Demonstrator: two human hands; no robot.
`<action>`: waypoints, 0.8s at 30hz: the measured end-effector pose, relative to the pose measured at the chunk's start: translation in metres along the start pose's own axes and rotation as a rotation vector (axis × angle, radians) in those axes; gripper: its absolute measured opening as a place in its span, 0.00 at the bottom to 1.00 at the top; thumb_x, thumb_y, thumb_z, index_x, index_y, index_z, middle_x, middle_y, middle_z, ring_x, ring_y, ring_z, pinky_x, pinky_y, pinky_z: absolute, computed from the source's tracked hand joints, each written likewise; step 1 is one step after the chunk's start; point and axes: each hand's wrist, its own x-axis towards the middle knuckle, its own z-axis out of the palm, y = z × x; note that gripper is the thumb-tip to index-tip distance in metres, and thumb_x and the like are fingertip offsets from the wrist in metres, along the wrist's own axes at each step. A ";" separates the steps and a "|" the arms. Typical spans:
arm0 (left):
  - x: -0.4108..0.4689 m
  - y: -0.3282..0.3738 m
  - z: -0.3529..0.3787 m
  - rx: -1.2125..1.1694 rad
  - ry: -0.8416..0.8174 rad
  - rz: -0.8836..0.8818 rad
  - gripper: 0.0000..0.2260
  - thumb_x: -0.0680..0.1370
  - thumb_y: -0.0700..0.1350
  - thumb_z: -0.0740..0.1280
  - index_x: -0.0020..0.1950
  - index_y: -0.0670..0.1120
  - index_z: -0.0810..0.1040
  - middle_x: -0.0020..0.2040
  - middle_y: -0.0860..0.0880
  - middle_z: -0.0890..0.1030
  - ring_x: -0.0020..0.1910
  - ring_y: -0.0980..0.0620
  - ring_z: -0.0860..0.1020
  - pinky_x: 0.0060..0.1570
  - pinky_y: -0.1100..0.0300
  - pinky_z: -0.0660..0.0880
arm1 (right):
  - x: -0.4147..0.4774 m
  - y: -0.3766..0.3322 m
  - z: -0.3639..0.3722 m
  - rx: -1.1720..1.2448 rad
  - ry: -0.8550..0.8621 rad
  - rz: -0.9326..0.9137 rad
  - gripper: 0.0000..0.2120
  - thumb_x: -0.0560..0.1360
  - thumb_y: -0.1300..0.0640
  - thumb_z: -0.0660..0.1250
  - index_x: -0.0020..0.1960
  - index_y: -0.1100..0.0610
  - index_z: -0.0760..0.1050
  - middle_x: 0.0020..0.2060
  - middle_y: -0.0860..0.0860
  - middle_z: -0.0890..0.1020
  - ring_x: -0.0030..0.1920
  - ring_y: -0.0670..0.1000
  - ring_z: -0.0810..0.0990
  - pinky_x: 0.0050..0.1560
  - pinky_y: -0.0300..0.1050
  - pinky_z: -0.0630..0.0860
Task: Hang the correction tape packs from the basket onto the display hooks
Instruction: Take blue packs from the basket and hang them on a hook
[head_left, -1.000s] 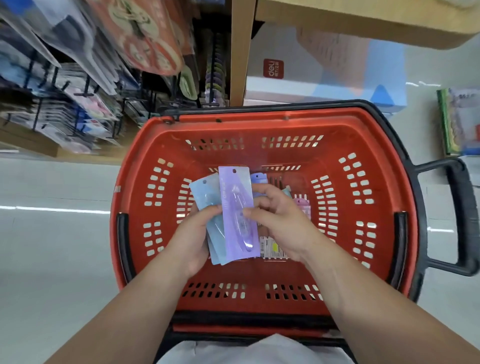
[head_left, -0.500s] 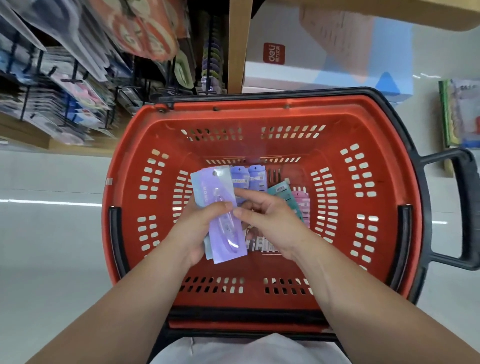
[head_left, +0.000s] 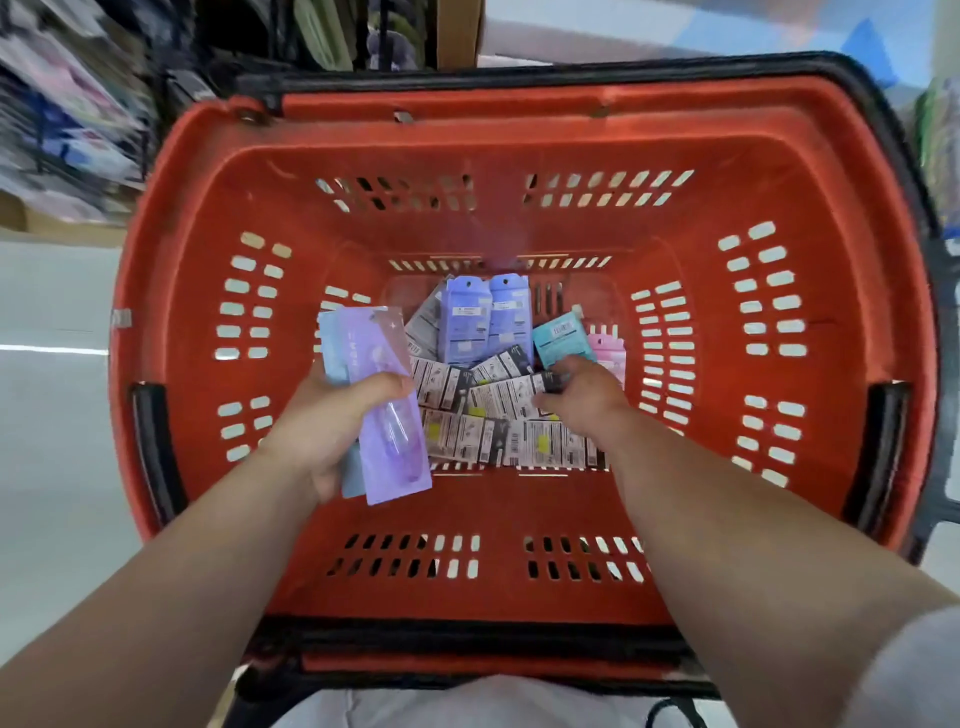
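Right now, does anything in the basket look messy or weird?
Nothing looks broken. The correction tape packs in the red basket lie in a jumbled heap, overlapping at all angles, many showing barcode backs. The left hand grips a purple pack; the right hand reaches into the heap.

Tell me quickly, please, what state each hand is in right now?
Left hand: holds the purple pack, with a blue pack behind it.
Right hand: down among the loose packs in the basket, fingers curled; cannot tell whether it grips one.
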 end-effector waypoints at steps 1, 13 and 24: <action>0.000 0.000 0.000 0.009 0.006 0.002 0.12 0.77 0.37 0.74 0.58 0.50 0.82 0.52 0.44 0.88 0.52 0.42 0.86 0.56 0.46 0.82 | 0.003 -0.003 0.005 0.018 0.021 -0.012 0.23 0.77 0.46 0.74 0.68 0.54 0.76 0.63 0.55 0.81 0.60 0.58 0.80 0.55 0.43 0.75; -0.019 0.009 0.009 0.010 0.020 0.105 0.20 0.73 0.34 0.77 0.61 0.49 0.79 0.47 0.48 0.89 0.46 0.46 0.88 0.42 0.53 0.83 | -0.073 -0.083 -0.046 0.995 -0.212 -0.118 0.09 0.78 0.68 0.61 0.45 0.58 0.76 0.49 0.53 0.77 0.53 0.53 0.78 0.54 0.65 0.83; -0.080 0.038 0.033 0.055 -0.132 0.237 0.21 0.70 0.34 0.78 0.59 0.51 0.82 0.49 0.47 0.89 0.50 0.45 0.88 0.48 0.51 0.81 | -0.126 -0.066 -0.078 1.110 -0.536 -0.283 0.19 0.77 0.44 0.64 0.59 0.56 0.80 0.50 0.55 0.84 0.48 0.56 0.83 0.59 0.51 0.79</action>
